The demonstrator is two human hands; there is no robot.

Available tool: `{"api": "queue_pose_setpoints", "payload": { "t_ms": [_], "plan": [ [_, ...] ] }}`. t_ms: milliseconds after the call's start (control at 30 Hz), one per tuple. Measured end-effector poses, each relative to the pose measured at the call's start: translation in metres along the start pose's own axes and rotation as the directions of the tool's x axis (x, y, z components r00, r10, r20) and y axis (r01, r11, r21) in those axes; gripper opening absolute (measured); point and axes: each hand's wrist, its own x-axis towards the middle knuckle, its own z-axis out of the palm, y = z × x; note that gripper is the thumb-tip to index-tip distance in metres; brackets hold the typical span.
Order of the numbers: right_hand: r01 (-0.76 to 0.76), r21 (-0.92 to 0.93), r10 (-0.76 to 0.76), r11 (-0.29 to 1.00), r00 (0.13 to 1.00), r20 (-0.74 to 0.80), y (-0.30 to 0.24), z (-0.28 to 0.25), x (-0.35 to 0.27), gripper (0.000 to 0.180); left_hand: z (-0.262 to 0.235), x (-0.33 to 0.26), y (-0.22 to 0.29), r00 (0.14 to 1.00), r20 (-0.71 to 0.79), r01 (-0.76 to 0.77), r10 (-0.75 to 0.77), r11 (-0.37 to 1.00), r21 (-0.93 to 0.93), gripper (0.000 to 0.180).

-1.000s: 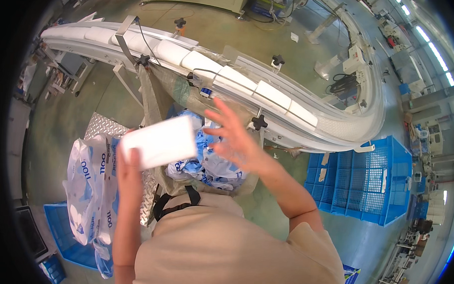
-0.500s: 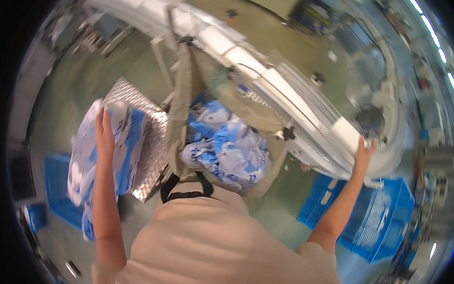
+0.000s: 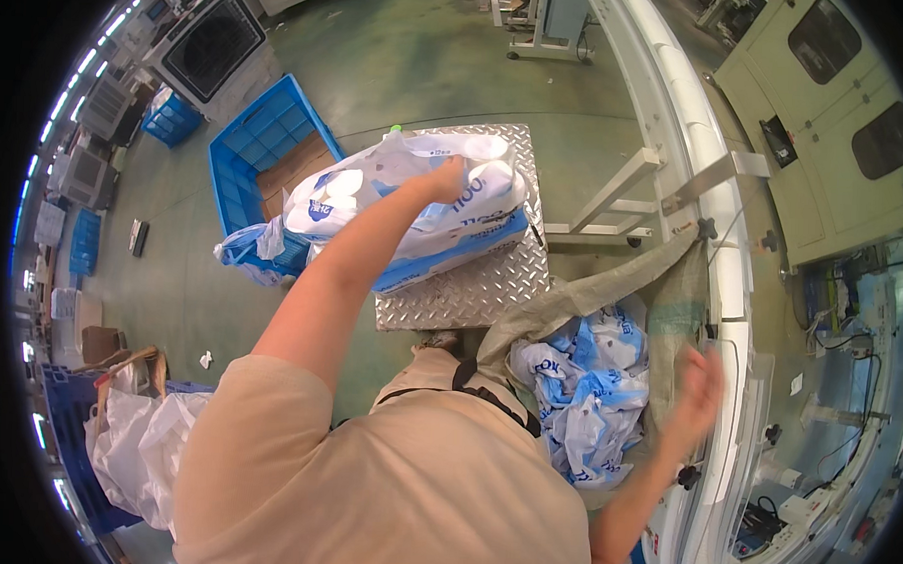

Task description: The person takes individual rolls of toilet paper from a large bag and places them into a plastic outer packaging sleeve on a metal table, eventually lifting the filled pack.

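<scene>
My left hand (image 3: pixel 443 179) has its fingers curled at the upper edge of a white-and-blue plastic bag (image 3: pixel 443 244), gripping its film; the fingertips are partly hidden. Inside that bag lie several white rolls (image 3: pixel 346 183). The bag rests on a metal plate with a raised tread pattern (image 3: pixel 451 310). Blurred by motion, my right hand (image 3: pixel 699 390) is empty with its fingers apart, beside the conveyor (image 3: pixel 731 361). Close to its left, crumpled white-and-blue plastic bags (image 3: pixel 592 396) fill an open beige cloth sack (image 3: pixel 570 298).
A blue crate (image 3: pixel 239 165) with brown cardboard inside stands left of the metal plate. The conveyor's white frame (image 3: pixel 624 194) runs along the right. White sacks (image 3: pixel 143 435) lie at the lower left. A pale green machine cabinet (image 3: pixel 825 126) stands beyond the conveyor.
My view has turned left toward the bag of rolls. My left hand has gone from lying straight over the bag to curled at its edge. The right hand has come back from a white roll on the conveyor.
</scene>
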Motion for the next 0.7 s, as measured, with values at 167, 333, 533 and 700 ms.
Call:
{"api": "queue_pose_setpoints", "payload": {
  "t_ms": [167,333,533,700],
  "plan": [
    [-0.223,0.307,0.066,0.925,0.892,0.448,0.033,0.233,0.058,0.056,-0.013,-0.005,0.039,0.893,-0.277,-0.42,0.355,0.879,-0.227,0.067],
    [-0.268,0.129,0.174,0.955,0.853,0.492,0.047,0.349,0.102,0.042,-0.037,-0.012,0.04,0.889,-0.184,-0.451,0.419,0.871,-0.195,0.074],
    [-0.226,0.197,0.13,0.954,0.904,0.408,0.062,0.38,0.108,0.023,-0.038,-0.009,0.027,0.861,-0.223,-0.501,0.458,0.84,-0.208,0.081],
    [-0.346,0.194,0.275,0.918,0.908,0.316,0.054,0.376,0.103,0.023,-0.045,-0.02,-0.005,0.957,-0.245,-0.23,0.156,0.921,-0.315,0.1]
  ]
}}
